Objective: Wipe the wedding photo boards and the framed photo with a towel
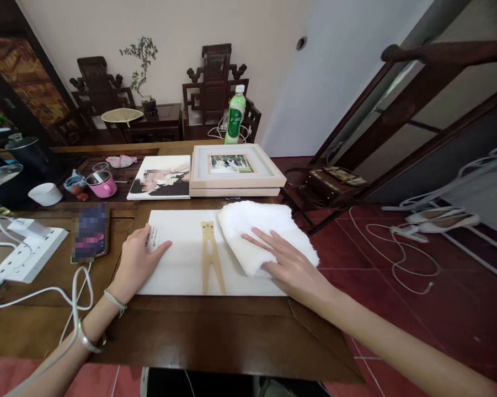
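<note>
Across the near part of the dark wooden table (pixel 215 336), a flat white rectangular board (pixel 182 264) lies lengthwise left to right, its right end hidden by a fluffy white cloth (pixel 260 226). The golden A-shaped stand (pixel 209 251) on it points its legs toward the person. The left hand (pixel 138 259) grips the board's left edge; the right hand (pixel 287 259) lies open on the cloth, thumb unclear. Pale wooden frames (pixel 235 171) sit just beyond.

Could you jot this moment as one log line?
left hand: at white panel edge | right hand: on fluffy white cloth | tan A-shaped piece: on panel | framed picture: beyond panel
</note>
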Demonstrator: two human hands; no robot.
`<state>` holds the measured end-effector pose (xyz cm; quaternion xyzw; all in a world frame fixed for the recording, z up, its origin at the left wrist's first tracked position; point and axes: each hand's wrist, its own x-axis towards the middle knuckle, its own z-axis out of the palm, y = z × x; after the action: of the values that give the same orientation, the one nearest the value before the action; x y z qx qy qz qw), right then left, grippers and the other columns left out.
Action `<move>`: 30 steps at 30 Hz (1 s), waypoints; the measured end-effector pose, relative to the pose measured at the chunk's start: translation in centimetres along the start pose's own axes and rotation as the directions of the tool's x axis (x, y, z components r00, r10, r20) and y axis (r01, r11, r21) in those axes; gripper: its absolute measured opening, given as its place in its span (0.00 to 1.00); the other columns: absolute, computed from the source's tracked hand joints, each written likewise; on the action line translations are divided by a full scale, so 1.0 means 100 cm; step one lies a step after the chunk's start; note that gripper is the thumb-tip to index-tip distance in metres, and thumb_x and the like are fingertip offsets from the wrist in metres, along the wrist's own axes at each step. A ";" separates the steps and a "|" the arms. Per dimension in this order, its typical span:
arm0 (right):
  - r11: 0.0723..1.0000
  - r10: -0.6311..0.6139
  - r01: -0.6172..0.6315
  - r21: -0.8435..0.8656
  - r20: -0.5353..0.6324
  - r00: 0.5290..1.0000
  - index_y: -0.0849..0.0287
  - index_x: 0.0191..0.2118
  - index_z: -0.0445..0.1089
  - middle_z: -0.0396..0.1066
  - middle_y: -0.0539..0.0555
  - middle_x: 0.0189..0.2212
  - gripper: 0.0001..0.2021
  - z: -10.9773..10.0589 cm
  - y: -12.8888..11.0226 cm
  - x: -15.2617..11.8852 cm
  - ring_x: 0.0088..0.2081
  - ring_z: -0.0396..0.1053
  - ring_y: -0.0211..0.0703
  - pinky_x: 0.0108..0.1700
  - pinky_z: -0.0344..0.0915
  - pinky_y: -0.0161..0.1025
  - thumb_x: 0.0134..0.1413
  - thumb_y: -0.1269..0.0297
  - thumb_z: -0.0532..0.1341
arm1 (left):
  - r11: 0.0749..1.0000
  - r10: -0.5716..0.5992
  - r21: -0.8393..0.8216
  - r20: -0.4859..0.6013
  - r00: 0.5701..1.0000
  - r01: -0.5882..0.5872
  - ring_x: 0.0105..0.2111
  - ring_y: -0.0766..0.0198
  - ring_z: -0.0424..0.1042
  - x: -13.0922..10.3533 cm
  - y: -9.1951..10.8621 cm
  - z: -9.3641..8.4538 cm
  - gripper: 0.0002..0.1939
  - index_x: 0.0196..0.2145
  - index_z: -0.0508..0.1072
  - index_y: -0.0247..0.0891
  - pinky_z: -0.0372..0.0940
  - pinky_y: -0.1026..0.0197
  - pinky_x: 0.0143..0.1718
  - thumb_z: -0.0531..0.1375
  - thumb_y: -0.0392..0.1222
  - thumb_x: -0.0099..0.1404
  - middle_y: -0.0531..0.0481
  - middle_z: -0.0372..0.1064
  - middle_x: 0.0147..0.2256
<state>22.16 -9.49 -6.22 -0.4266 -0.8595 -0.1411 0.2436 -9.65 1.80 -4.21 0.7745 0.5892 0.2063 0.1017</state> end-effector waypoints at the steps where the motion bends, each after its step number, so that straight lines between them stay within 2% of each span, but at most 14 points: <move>1: 1.000 0.001 -0.001 0.004 -0.008 1.000 0.59 0.25 0.65 0.67 0.66 0.57 0.16 0.000 0.000 0.000 0.65 0.51 0.56 0.57 0.63 0.64 0.61 0.81 0.52 | 1.000 0.020 0.008 -0.003 1.000 -0.019 0.49 0.46 0.71 -0.002 -0.002 0.002 0.25 0.49 0.70 0.33 0.64 0.47 0.51 0.62 0.54 0.60 0.38 0.73 0.47; 4: 1.000 0.018 -0.018 0.003 -0.011 1.000 0.59 0.24 0.65 0.66 0.66 0.57 0.16 0.001 0.000 -0.001 0.65 0.51 0.56 0.57 0.64 0.64 0.61 0.80 0.53 | 0.995 0.096 0.039 -0.016 0.995 -0.095 0.54 0.44 0.66 -0.003 -0.009 0.009 0.24 0.50 0.70 0.31 0.61 0.44 0.57 0.60 0.51 0.63 0.35 0.69 0.52; 7: 1.000 0.012 -0.012 -0.010 0.016 1.000 0.59 0.25 0.67 0.66 0.64 0.58 0.16 0.001 0.001 -0.001 0.65 0.51 0.56 0.57 0.64 0.64 0.61 0.80 0.52 | 0.970 0.241 0.046 -0.003 0.971 -0.240 0.61 0.42 0.57 -0.001 -0.013 0.013 0.25 0.55 0.68 0.32 0.55 0.41 0.61 0.56 0.51 0.66 0.32 0.58 0.62; 9: 1.000 -0.005 0.006 -0.030 0.053 0.999 0.59 0.26 0.69 0.65 0.64 0.59 0.15 0.001 0.002 0.000 0.65 0.52 0.57 0.57 0.63 0.64 0.61 0.80 0.53 | 0.934 0.354 0.018 0.067 0.933 -0.356 0.66 0.43 0.49 0.001 -0.015 0.014 0.27 0.59 0.64 0.31 0.51 0.40 0.64 0.52 0.51 0.69 0.33 0.48 0.67; 11: 0.999 -0.012 0.018 -0.049 0.108 0.994 0.60 0.28 0.70 0.63 0.64 0.60 0.14 0.001 0.003 0.002 0.64 0.53 0.60 0.58 0.62 0.64 0.59 0.81 0.54 | 0.909 0.414 -0.013 0.153 0.897 -0.417 0.68 0.46 0.44 0.003 -0.016 0.014 0.29 0.63 0.58 0.30 0.48 0.41 0.66 0.50 0.52 0.71 0.34 0.45 0.68; 13: 0.998 0.002 0.008 -0.055 0.175 0.985 0.60 0.29 0.72 0.60 0.64 0.62 0.15 0.001 0.005 0.007 0.64 0.52 0.63 0.58 0.61 0.66 0.55 0.85 0.55 | 0.904 0.421 -0.024 0.206 0.883 -0.426 0.69 0.48 0.41 0.003 -0.017 0.014 0.31 0.65 0.54 0.29 0.45 0.42 0.67 0.48 0.52 0.72 0.34 0.46 0.68; 16: 0.998 0.047 -0.037 -0.043 0.282 0.958 0.61 0.33 0.74 0.55 0.65 0.64 0.18 0.006 0.011 0.020 0.65 0.48 0.66 0.58 0.57 0.69 0.48 0.89 0.54 | 0.900 0.431 -0.032 0.229 0.873 -0.436 0.69 0.49 0.38 0.001 -0.019 0.013 0.31 0.66 0.52 0.28 0.43 0.42 0.67 0.47 0.51 0.72 0.34 0.43 0.68; 20: 0.996 0.089 -0.083 -0.034 0.412 0.907 0.62 0.40 0.74 0.54 0.66 0.65 0.25 0.012 0.026 0.044 0.65 0.48 0.67 0.57 0.57 0.71 0.42 0.91 0.52 | 0.897 0.439 -0.062 0.220 0.871 -0.437 0.69 0.50 0.38 0.000 -0.020 0.013 0.29 0.66 0.53 0.31 0.42 0.42 0.67 0.46 0.48 0.73 0.36 0.43 0.68; 24: 0.994 0.103 -0.111 -0.010 0.466 0.879 0.63 0.44 0.74 0.56 0.65 0.64 0.29 0.010 0.033 0.060 0.65 0.49 0.66 0.57 0.57 0.70 0.39 0.91 0.50 | 0.907 0.422 -0.089 0.193 0.886 -0.412 0.69 0.51 0.40 0.000 -0.019 0.014 0.27 0.65 0.55 0.31 0.43 0.42 0.67 0.45 0.46 0.73 0.36 0.46 0.68; 27: 0.990 0.099 -0.136 0.044 0.479 0.872 0.61 0.41 0.75 0.58 0.64 0.63 0.28 0.000 0.017 0.052 0.65 0.50 0.65 0.58 0.56 0.70 0.39 0.91 0.50 | 0.910 0.414 -0.105 0.177 0.893 -0.401 0.69 0.51 0.42 0.000 -0.018 0.015 0.27 0.65 0.56 0.32 0.44 0.42 0.67 0.45 0.46 0.73 0.37 0.47 0.68; 30: 0.983 0.063 -0.137 0.121 0.481 0.875 0.59 0.35 0.76 0.58 0.61 0.63 0.24 -0.016 -0.020 0.023 0.66 0.49 0.64 0.59 0.54 0.71 0.40 0.89 0.51 | 0.913 0.407 -0.103 0.178 0.896 -0.394 0.69 0.51 0.42 0.001 -0.018 0.016 0.27 0.65 0.56 0.30 0.43 0.43 0.67 0.44 0.45 0.73 0.36 0.47 0.68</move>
<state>19.91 -9.88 -3.69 -0.4725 -0.8778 0.0460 0.0641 -10.54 2.51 -6.33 0.8920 0.3973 0.1644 0.1391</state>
